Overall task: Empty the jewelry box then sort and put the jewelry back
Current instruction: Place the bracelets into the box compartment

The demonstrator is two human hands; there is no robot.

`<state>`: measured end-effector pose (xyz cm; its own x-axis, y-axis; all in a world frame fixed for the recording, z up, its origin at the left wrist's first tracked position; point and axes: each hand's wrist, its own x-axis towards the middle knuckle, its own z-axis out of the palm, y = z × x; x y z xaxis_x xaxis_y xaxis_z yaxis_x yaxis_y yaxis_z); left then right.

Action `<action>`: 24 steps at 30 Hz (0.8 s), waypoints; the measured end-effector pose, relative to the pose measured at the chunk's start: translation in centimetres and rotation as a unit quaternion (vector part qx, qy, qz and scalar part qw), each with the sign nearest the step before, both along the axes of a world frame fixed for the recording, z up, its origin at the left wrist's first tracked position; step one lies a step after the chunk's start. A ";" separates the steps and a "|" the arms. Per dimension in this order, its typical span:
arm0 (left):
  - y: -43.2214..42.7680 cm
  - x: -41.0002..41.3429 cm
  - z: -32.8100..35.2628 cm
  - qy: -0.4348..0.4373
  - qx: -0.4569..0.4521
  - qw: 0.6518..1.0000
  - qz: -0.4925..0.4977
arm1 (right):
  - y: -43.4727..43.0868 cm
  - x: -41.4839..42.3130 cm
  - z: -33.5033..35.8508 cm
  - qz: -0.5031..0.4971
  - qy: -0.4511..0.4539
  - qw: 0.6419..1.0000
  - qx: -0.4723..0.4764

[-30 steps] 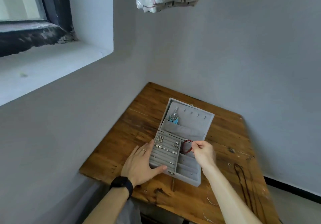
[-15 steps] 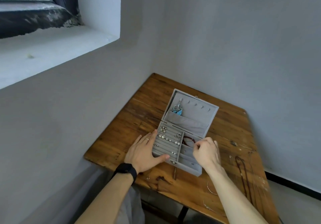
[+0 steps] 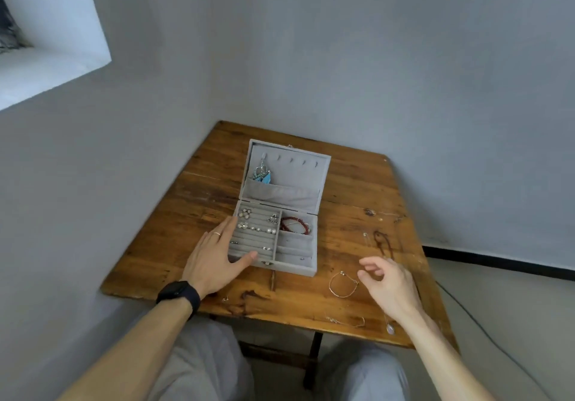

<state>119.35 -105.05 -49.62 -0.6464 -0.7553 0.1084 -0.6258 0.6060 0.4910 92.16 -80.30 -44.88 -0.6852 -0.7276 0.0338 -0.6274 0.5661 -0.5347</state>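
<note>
Starting at the near edge of the wooden table (image 3: 199, 182): a pale pendant (image 3: 390, 329) on a fine chain lay by the right forearm, with a second thin chain (image 3: 345, 322) just left of it. Left hand (image 3: 214, 263), black watch (image 3: 179, 295) at the wrist, rested against the jewelry box (image 3: 295, 269). Its fingers were straight and close together along the left wall, thumb against the front wall. Right hand (image 3: 387, 285) hovered over the table right of the box, fingers loosely curled and parted, pinching nothing. A thin bangle (image 3: 343, 284) lay between that hand and the box. Box stood open near table centre. Left section: earrings (image 3: 255, 229) in the slotted rows. Far right compartment: red bead bracelet (image 3: 295, 224). Dark cord necklace (image 3: 384, 243) lay on the wood beyond the right hand. Opened lid (image 3: 289, 196): blue drop earring (image 3: 263, 175) on the leftmost hook.
</note>
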 end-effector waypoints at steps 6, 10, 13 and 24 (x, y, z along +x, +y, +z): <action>3.6 -3.9 1.7 -0.001 -0.135 0.987 -0.085 | 0.6 1.1 -1.9 0.004 0.050 0.998 0.048; 7.6 -7.3 2.3 -0.066 -0.150 0.968 -0.191 | 0.2 2.0 -2.0 0.002 0.089 0.995 0.047; 9.6 -9.5 1.8 -0.125 -0.137 0.956 -0.226 | -0.1 2.3 -2.0 0.010 0.124 0.991 0.056; 9.0 -9.3 2.2 -0.110 -0.101 0.965 -0.215 | -0.9 2.2 -0.4 0.035 0.035 0.998 0.047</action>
<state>110.01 -96.03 -47.47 -0.9197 -0.3895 0.0497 -0.3705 0.9027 0.2187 94.35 -81.20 -45.27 -0.6307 -0.7759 0.0098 -0.7013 0.5646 -0.4352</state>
